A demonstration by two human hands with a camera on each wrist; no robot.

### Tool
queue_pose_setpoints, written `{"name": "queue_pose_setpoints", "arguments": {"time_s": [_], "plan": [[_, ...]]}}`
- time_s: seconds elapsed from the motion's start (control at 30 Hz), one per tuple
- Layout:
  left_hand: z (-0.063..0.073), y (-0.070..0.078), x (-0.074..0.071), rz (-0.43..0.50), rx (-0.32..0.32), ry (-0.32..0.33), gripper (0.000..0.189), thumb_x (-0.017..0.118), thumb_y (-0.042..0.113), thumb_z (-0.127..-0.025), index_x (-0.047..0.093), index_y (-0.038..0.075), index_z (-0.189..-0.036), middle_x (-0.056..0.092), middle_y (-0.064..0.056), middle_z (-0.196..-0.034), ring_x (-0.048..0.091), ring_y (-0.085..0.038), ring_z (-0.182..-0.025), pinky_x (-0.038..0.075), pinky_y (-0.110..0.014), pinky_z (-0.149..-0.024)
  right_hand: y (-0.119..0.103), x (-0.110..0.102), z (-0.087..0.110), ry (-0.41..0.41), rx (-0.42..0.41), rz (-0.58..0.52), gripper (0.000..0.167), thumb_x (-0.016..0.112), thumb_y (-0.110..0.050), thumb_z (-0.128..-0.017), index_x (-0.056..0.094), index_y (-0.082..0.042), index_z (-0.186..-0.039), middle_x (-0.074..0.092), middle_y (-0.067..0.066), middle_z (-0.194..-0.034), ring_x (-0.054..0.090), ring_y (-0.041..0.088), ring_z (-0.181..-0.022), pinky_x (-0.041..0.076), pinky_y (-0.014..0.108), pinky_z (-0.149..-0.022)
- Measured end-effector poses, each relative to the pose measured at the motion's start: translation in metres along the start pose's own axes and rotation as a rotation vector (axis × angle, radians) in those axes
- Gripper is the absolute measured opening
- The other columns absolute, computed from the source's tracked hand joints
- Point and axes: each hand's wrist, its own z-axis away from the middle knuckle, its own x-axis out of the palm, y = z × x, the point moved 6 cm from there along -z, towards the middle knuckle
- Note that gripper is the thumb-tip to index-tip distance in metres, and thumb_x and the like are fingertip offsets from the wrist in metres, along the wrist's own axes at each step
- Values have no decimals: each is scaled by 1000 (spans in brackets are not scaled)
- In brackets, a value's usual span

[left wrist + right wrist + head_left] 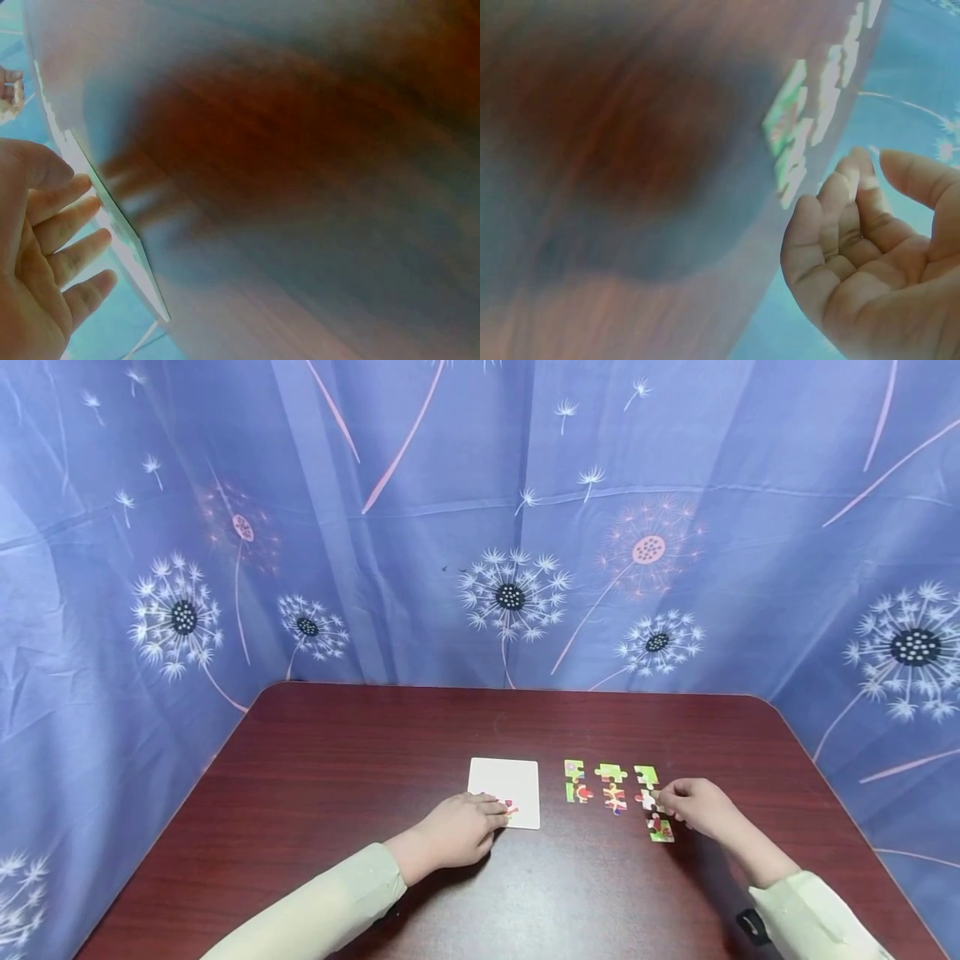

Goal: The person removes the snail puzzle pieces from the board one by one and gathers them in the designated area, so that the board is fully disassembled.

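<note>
My left hand (457,828) lies with its fingers extended over the lower left of a white square board (508,777). Part of a colourful jigsaw piece (512,811) shows by its fingertips; the fingers hide the rest. In the left wrist view the board (124,232) appears edge-on beyond the fingers (82,255). On the right, my right hand (697,807) pinches at a puzzle piece (647,799) in the middle of the right-hand column. The right wrist view shows the thumb and forefinger close together, with only a small pale sliver between them.
More jigsaw pieces lie between the hands: a left column (574,769), a middle column (612,772), and a green piece (646,774) and a red-green piece (661,830) in the right column. A patterned blue curtain (420,568) hangs behind the dark red table (360,735).
</note>
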Motion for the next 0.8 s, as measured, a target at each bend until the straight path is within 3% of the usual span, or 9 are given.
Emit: {"name": "queue_pose_setpoints", "arguments": {"time_s": [0.27,0.53,0.8], "plan": [[-1,2,0,-3,16,22,31,59,20,-98,74,16,-125,73,3,-132,67,-12,-126,51,-27,-111,-26,8,0,-33,-44,-67,31,56,-21,-101,61,3,-81,53,-1,-68,48,10,-63,41,25,-57],[-1,2,-3,49,5,33,32,58,15,-98,74,15,-126,73,2,-130,67,-12,-126,52,-27,-109,-48,27,-8,-29,-77,-105,27,58,-21,-100,68,2,-89,59,2,-73,50,10,-64,43,24,-56],[3,-3,-3,51,-5,56,30,60,16,-97,75,15,-123,73,1,-132,67,-13,-126,52,-28,-110,-76,54,-16,-46,-113,-284,25,59,-13,-97,68,10,-93,57,-2,-70,52,6,-65,48,18,-59]]}}
